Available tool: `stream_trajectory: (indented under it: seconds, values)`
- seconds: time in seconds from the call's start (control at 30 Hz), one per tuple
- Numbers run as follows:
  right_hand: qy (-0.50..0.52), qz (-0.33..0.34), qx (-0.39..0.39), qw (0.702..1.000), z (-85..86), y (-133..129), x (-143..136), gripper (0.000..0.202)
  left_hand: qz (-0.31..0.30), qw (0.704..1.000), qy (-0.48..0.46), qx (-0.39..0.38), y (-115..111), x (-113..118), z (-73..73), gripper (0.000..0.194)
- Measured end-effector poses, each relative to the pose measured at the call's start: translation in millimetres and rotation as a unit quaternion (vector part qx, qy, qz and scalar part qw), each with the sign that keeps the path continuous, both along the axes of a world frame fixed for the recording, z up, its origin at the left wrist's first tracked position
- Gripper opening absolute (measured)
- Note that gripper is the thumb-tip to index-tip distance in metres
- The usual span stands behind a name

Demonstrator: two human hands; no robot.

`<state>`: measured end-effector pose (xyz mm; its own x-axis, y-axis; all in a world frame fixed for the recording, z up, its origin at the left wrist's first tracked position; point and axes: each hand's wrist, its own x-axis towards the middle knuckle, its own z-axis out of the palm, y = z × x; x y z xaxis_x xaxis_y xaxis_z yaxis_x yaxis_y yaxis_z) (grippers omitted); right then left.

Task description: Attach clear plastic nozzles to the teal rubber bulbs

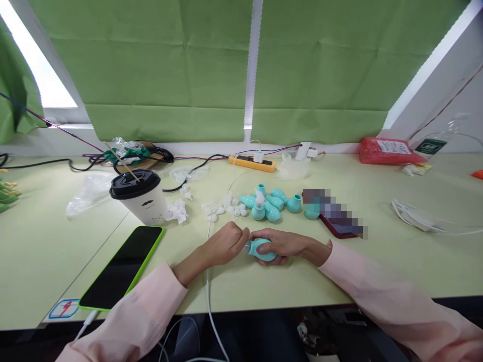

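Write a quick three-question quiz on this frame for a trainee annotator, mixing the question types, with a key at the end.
1. Which hand is wrapped round the body of the held teal bulb?
2. True or false: the cup has a black lid on.
3. Fill in: a ____ in a green case lies nearer the person than the cup does.

Key: 1. the right hand; 2. true; 3. phone.

Glossy, seemingly plastic turquoise bulbs [272, 211].
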<state>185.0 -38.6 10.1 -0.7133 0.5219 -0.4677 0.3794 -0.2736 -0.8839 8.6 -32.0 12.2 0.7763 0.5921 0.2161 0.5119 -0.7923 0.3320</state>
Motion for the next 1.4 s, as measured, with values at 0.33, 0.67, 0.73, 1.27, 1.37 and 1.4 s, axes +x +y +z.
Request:
stream_trajectory:
  seconds: [0.33, 0.67, 0.73, 1.27, 1.37, 1.4]
  values:
    - [0.094, 0.053, -0.094, 0.99, -7.3, 5, 0, 0.021, -0.026, 1.0, -0.005, 0.003, -3, 1, 0.1, 0.035]
    - [0.057, 0.065, -0.221, 0.971, -6.3, 7, -4, 0.052, -0.046, 0.997, -0.035, 0.042, -2, 1, -2.8, 0.034]
    - [0.058, 0.055, -0.238, 0.968, -7.4, 7, -5, 0.05, -0.046, 0.997, -0.037, 0.045, -2, 0, -2.8, 0.034]
    - [0.092, -0.266, 0.228, 0.932, -3.2, -1, -10, 0.024, 0.127, 0.982, -0.081, -0.118, 23, -32, 35.8, 0.035]
    - [0.124, -0.277, 0.22, 0.927, -4.0, 1, -7, 0.023, 0.037, 0.976, 0.075, -0.199, 26, -47, 45.0, 0.024]
    - [0.135, -0.273, 0.215, 0.928, -3.7, 1, -6, 0.023, 0.018, 0.97, 0.117, -0.213, 26, -51, 45.8, 0.027]
